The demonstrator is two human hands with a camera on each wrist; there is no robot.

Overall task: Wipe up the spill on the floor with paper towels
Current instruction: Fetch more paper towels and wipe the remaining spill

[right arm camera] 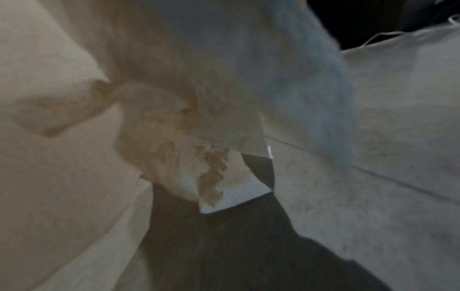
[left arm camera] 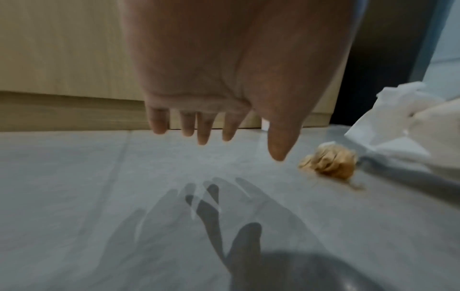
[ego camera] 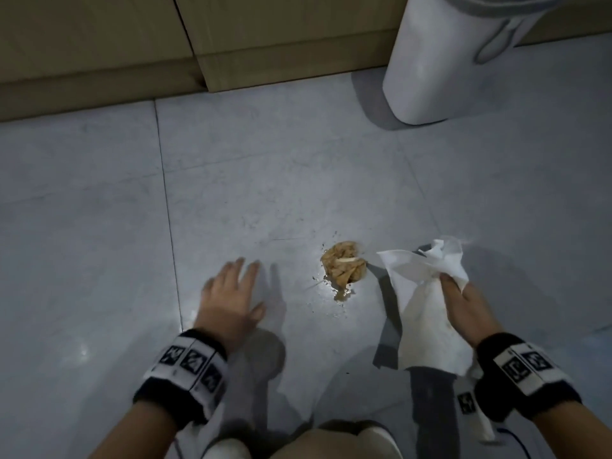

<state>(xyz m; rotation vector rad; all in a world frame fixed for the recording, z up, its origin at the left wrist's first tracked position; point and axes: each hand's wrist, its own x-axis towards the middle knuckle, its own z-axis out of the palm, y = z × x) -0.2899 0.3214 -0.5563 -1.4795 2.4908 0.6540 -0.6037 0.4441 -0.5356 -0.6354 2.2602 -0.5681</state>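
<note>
A brown soaked wad of paper (ego camera: 344,262) (left arm camera: 328,161) lies in a small brown spill (ego camera: 341,293) on the grey floor tiles (ego camera: 265,180). My right hand (ego camera: 463,303) grips a white paper towel (ego camera: 427,299) (left arm camera: 410,126) just right of the wad, held above the floor. In the right wrist view the paper towel (right arm camera: 224,177) fills the frame and bears a brown stain. My left hand (ego camera: 231,299) (left arm camera: 224,118) hovers flat over the floor left of the spill, fingers straight and spread, holding nothing.
A white bin (ego camera: 447,61) stands on the floor at the back right. Wooden cabinet fronts (ego camera: 165,44) (left arm camera: 62,59) run along the far edge. My knees (ego camera: 331,442) are at the bottom of the head view.
</note>
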